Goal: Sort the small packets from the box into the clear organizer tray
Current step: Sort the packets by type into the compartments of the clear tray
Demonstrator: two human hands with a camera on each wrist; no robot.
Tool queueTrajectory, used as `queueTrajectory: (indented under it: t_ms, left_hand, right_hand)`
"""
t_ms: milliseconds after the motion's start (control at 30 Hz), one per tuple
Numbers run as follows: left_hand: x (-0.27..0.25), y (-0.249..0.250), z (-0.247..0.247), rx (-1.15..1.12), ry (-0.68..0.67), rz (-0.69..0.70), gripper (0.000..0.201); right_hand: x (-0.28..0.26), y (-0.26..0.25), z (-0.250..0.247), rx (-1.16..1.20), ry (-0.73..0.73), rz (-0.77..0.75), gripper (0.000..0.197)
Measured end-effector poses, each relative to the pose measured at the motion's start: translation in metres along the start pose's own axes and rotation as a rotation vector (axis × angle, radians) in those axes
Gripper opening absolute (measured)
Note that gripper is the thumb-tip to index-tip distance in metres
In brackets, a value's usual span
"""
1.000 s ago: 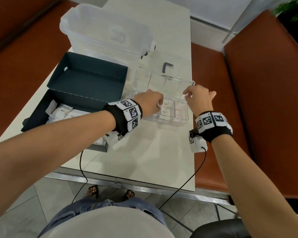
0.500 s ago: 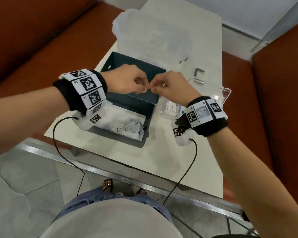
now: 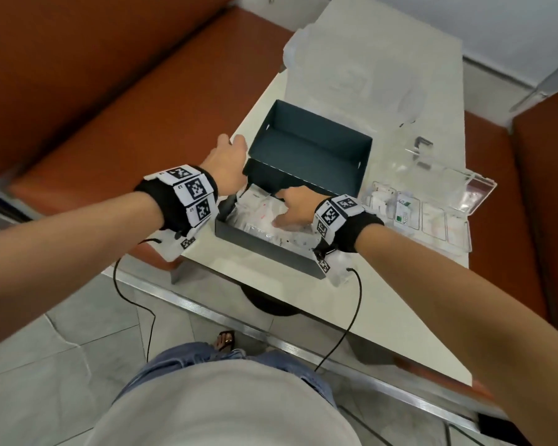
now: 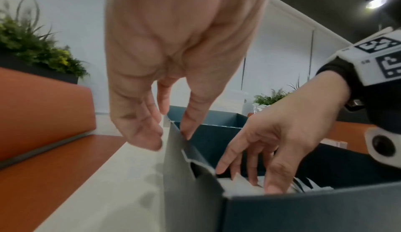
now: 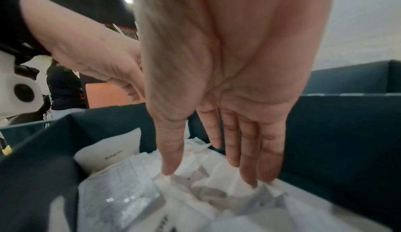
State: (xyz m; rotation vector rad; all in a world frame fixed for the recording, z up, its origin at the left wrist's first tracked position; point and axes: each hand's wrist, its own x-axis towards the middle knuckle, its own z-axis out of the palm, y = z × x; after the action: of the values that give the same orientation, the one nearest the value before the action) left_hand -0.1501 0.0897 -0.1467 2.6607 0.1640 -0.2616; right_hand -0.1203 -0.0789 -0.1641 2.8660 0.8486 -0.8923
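Note:
A dark teal box (image 3: 264, 246) lies with its lid (image 3: 310, 149) flipped back, and its base is full of white packets (image 3: 258, 214). My right hand (image 3: 281, 210) reaches into the base. Its straight fingers (image 5: 249, 158) press down on the packets (image 5: 195, 193), holding none. My left hand (image 3: 231, 143) is at the box's left side. Its straight fingers (image 4: 139, 133) straddle the top edge of the box wall (image 4: 180, 158). The clear organizer tray (image 3: 448, 188) lies to the right of the box, with packets in its near compartments (image 3: 406, 212).
A large clear plastic bin (image 3: 351, 69) stands at the far end of the white table (image 3: 255, 278). A small dark L-shaped part (image 3: 422, 144) lies behind the tray. Orange benches (image 3: 110, 107) flank the table. Wrist cables hang over the near edge.
One second ago both hands were at the tray, then met above the box. Now the right hand is down in the box on the packets and the left is at its left wall.

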Motion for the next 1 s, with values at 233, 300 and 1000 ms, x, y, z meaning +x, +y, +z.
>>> queueTrajectory:
  t_ms: [233,300,1000]
  left_hand:
    - [-0.001,-0.005,0.001,-0.025,-0.102,-0.048,0.03]
    - [-0.003,-0.005,-0.002,-0.042,-0.107,-0.05,0.029]
    - [-0.004,0.003,-0.014,-0.195,-0.181,-0.141,0.04]
  right_hand:
    - [0.008,-0.026,0.004,0.11,-0.089,0.032,0.059]
    - [0.008,-0.028,0.003,0.105,-0.094,0.018,0.051]
    - [0.0,-0.044,-0.003,0.101,-0.004,-0.169,0.037]
